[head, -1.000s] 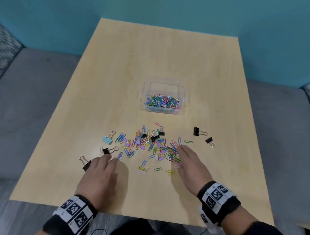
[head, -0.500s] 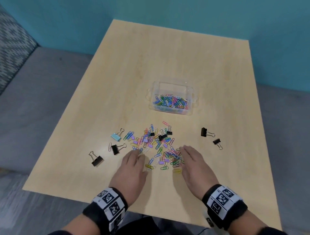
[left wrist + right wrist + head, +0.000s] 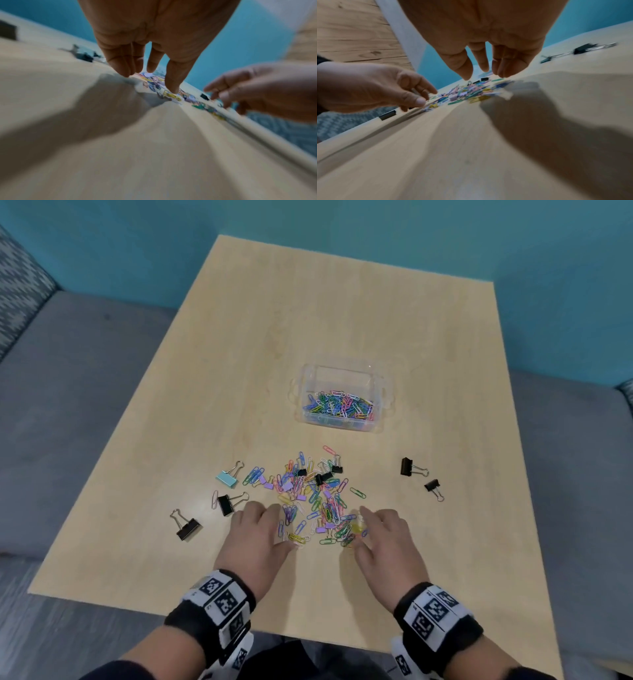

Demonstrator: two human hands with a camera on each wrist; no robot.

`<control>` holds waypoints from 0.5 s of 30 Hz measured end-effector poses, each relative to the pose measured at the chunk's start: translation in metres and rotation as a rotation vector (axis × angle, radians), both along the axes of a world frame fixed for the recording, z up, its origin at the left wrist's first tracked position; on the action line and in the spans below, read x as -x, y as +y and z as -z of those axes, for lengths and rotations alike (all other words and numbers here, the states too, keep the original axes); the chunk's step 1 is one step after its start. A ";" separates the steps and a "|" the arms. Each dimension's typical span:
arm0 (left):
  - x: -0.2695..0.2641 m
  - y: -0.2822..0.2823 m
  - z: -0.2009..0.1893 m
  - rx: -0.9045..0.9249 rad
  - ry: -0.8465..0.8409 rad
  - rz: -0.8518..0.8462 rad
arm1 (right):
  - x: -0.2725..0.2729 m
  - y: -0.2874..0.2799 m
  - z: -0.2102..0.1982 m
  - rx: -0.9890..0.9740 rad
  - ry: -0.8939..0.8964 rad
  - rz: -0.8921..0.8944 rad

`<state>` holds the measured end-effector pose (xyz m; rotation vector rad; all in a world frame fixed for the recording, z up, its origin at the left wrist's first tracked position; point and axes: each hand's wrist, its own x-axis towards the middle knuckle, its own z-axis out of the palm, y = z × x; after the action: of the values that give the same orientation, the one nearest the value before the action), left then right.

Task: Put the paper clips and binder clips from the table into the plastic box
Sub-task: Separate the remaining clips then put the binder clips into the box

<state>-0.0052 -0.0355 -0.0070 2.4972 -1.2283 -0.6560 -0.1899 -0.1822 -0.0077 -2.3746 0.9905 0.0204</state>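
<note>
Binder clips point(image 3: 186, 527) are lying scattered along the left of the wooden table point(image 3: 342, 313), black ones near the edge and a light blue one point(image 3: 227, 479) farther in. Left hand point(image 3: 255, 541) is resting palm down, fingers relaxed and holding nothing, at the left rim of the loose paper clips point(image 3: 310, 501). Right hand point(image 3: 387, 537) is flanking the heap's other side, fingers spread, empty. Plastic box point(image 3: 342, 398) is sitting beyond the heap, already holding coloured clips. Two more black clips point(image 3: 409, 467) are lying far right.
</note>
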 end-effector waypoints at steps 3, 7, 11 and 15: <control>-0.001 0.005 0.004 -0.029 0.084 -0.007 | 0.016 0.000 -0.001 -0.068 0.140 0.002; -0.001 -0.015 0.005 -0.076 0.053 0.151 | -0.009 -0.004 0.003 -0.019 0.176 -0.104; -0.004 -0.039 0.008 -0.101 0.040 0.140 | -0.041 -0.016 0.010 0.020 0.153 -0.143; -0.009 -0.049 0.012 -0.095 0.031 0.139 | -0.057 -0.024 0.015 0.064 0.148 -0.221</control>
<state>0.0034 -0.0842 -0.0195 2.4830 -1.4000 -0.8016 -0.1332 -0.2058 -0.0230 -2.5608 0.7992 0.2547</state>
